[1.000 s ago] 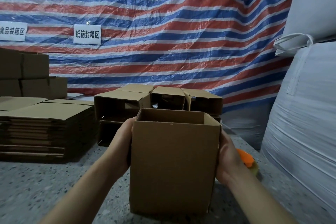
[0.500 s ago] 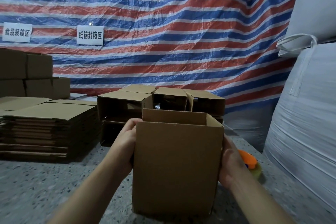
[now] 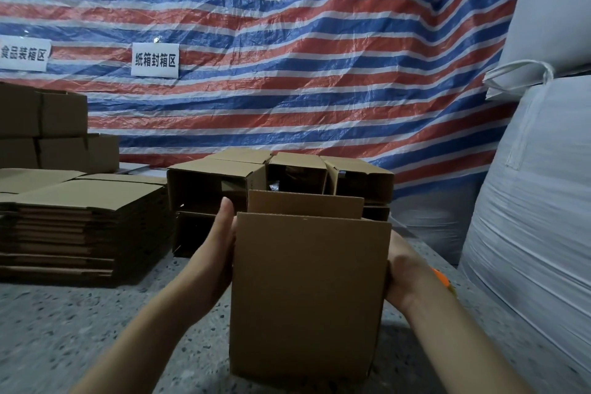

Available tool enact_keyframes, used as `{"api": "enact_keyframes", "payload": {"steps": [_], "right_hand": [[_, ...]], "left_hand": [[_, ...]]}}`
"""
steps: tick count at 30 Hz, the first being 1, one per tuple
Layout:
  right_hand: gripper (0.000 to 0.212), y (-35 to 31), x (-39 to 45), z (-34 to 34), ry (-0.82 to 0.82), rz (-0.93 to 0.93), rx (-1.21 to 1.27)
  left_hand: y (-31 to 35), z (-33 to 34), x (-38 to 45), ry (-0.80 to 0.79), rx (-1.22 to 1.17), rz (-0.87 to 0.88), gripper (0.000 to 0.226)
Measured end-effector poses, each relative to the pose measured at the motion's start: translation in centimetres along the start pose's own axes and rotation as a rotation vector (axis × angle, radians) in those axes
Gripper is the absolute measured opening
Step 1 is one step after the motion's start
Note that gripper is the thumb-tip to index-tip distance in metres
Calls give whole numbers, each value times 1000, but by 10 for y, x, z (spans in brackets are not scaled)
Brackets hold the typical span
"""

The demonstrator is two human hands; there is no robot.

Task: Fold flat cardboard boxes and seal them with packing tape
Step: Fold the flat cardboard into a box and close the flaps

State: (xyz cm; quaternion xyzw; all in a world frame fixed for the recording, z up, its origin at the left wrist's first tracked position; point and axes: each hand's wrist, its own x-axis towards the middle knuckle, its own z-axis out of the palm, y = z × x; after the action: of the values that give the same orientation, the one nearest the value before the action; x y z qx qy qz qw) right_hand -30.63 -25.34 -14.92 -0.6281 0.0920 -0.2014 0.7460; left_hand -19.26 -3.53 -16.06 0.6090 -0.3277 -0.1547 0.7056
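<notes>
An upright brown cardboard box (image 3: 307, 291) with its top open stands on the speckled grey table (image 3: 80, 329) right in front of me. My left hand (image 3: 214, 253) presses flat against its left side, thumb pointing up near the top edge. Pressed against the box's right side is my right hand (image 3: 406, 269), its fingers hidden behind the cardboard. An orange tape dispenser (image 3: 443, 278) peeks out behind my right wrist.
A stack of flat cardboard blanks (image 3: 80, 221) lies at the left. Several opened boxes (image 3: 217, 182) lie on their sides behind the held box. Closed boxes (image 3: 48, 137) are piled at far left. A big white bulk bag (image 3: 537, 201) fills the right.
The box has stayed between my hands and shifted only slightly. My left thumb has slid a little higher along the box's left edge.
</notes>
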Motion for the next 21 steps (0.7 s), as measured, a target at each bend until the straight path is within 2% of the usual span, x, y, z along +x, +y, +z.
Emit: {"api": "enact_keyframes", "payload": {"steps": [6, 9, 11, 14, 16, 18, 21], "right_hand": [[57, 0, 2, -2, -44, -4, 1], [57, 1, 3, -3, -25, -3, -7], [55, 2, 2, -4, -21, -13, -14], [34, 5, 0, -4, -37, -66, 15], [27, 11, -1, -5, -18, -108, 59], [37, 15, -4, -7, -30, -158, 82], [52, 15, -10, -6, -139, -198, 56]], "left_hand": [[-3, -21, 2, -180, 103, -13, 89], [-4, -24, -1, -185, 79, -33, 74], [-2, -17, 9, -117, 101, -36, 68], [-7, -15, 13, -70, 74, -37, 40], [-10, -11, 18, -24, 96, -22, 35], [-7, -5, 13, 28, 79, -22, 37], [-7, -5, 2, 27, 25, 11, 30]]}}
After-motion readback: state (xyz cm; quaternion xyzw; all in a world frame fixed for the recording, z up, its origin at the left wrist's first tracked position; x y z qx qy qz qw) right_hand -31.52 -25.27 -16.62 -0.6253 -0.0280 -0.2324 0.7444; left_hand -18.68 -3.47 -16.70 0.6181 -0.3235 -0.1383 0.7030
